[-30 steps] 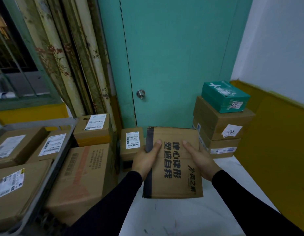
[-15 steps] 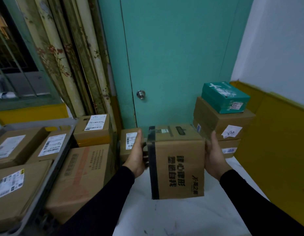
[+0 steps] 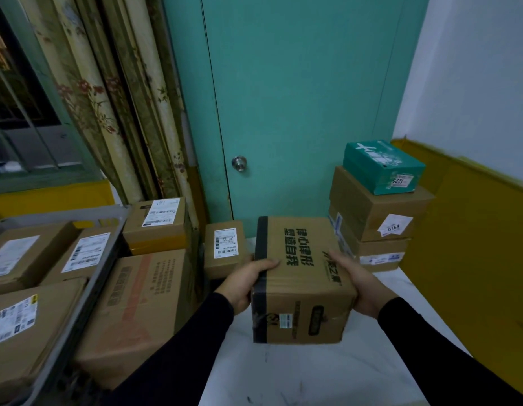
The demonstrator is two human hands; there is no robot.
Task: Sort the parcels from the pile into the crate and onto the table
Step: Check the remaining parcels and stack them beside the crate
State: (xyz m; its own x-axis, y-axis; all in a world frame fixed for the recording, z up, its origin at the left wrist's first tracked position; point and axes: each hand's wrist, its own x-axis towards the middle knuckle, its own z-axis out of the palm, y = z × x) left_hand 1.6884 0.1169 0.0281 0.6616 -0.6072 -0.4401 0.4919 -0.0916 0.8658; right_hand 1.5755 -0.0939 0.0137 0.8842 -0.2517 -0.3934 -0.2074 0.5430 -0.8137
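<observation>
Both hands hold one brown cardboard parcel with black tape and black printed characters point(image 3: 301, 276) above the white marbled surface point(image 3: 298, 376). The left hand point(image 3: 248, 276) grips the parcel's left side, thumb lying across the taped top edge. The right hand point(image 3: 357, 282) grips the right side, fingers point(image 3: 338, 257) clamped over the top face. Whether the parcel's base touches the surface cannot be determined from this view.

Progress, as judged from the layout:

1. Grey crate point(image 3: 87, 285), near left: it holds at least three brown labelled cartons point(image 3: 28, 253). This portion of the sort appears well advanced.
2. Surface, far right: a stack of brown cartons point(image 3: 374, 218) stands against the wall, with a green printed box point(image 3: 383, 168) on top. The held parcel is near this stack, to its left.
3. Remaining pile, between the crate and the surface: a large brown carton with faded red print point(image 3: 143, 312), a smaller labelled carton point(image 3: 157, 224) resting on it, and a small labelled carton point(image 3: 225, 247) just beyond the left hand.

At least those three parcels appear unsorted. The held parcel appears destined for the surface and is not yet released.
</observation>
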